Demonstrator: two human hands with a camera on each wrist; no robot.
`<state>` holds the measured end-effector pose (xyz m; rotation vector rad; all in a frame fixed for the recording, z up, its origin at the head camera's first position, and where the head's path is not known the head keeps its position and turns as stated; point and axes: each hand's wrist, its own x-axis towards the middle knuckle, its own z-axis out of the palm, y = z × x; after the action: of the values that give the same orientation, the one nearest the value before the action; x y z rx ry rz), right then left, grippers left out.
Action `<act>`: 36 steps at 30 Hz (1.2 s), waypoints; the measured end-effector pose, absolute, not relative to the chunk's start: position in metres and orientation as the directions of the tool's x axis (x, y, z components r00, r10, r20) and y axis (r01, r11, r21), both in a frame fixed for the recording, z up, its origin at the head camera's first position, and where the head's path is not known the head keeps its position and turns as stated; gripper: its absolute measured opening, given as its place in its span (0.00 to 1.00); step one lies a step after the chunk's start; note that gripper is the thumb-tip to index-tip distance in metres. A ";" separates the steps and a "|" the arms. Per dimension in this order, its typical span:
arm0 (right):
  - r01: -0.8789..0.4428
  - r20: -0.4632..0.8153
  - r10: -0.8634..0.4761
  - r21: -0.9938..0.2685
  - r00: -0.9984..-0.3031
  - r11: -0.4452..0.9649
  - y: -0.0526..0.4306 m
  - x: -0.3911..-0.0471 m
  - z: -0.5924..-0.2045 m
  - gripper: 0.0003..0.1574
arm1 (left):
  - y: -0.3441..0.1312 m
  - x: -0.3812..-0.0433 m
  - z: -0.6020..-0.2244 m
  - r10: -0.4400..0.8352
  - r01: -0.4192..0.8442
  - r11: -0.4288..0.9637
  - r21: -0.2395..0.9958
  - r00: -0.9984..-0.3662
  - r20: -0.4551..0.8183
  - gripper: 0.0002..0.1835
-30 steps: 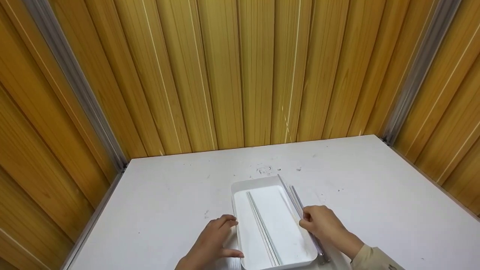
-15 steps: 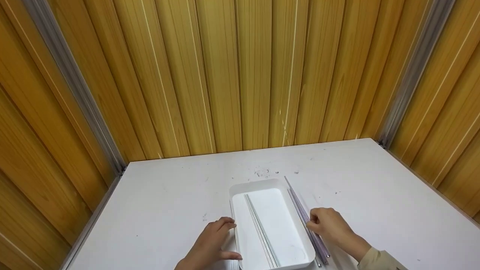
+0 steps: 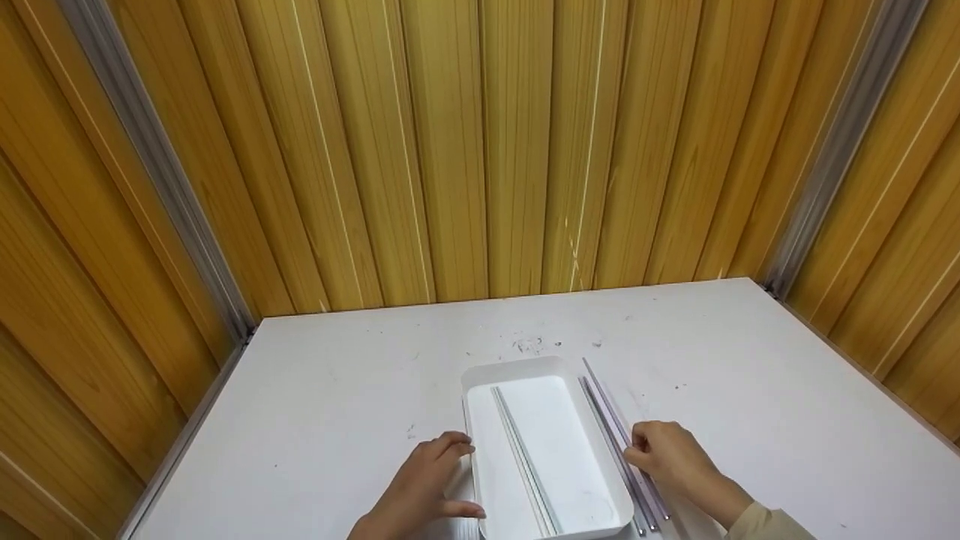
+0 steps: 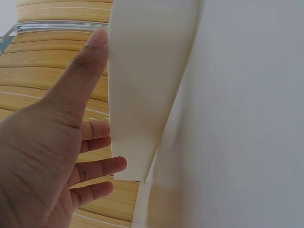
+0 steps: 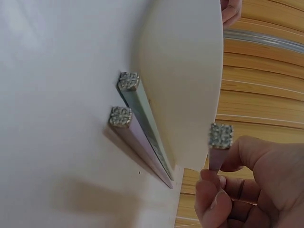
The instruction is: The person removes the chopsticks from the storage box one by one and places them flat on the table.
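Where the head view looks down on the table (image 3: 315,420), your left hand (image 3: 420,487) rests, fingers straight, against the tray's (image 3: 517,369) left wall; your right hand (image 3: 667,457) pinches a chopstick (image 3: 609,409) just right of the tray. A pair (image 3: 525,457) lies inside. Left wrist view: fingers (image 4: 97,166) spread, thumb along the tray wall (image 4: 142,85) (nothing gripped). Right wrist view: fingertips (image 5: 211,190) clamp one chopstick (image 5: 219,142) below its studded end; two others (image 5: 142,137) lie on the table beside the tray (image 5: 185,71).

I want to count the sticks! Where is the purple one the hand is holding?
In the head view, the thin purple chopstick is just right of the white rectangular tray, pinched by the right hand above two chopsticks lying on the white table.
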<state>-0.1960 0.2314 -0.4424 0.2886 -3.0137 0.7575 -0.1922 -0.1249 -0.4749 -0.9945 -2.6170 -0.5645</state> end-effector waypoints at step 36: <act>-0.064 0.000 -0.072 -0.449 -0.997 0.891 0.238 -0.200 -0.467 0.13 | -0.126 -0.192 -0.475 0.571 0.695 0.672 0.258 -0.707 0.418 0.41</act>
<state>-0.2000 0.2378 -0.4671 0.1101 -3.0716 0.7276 -0.1924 -0.1257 -0.4755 -1.0065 -2.5849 -0.5811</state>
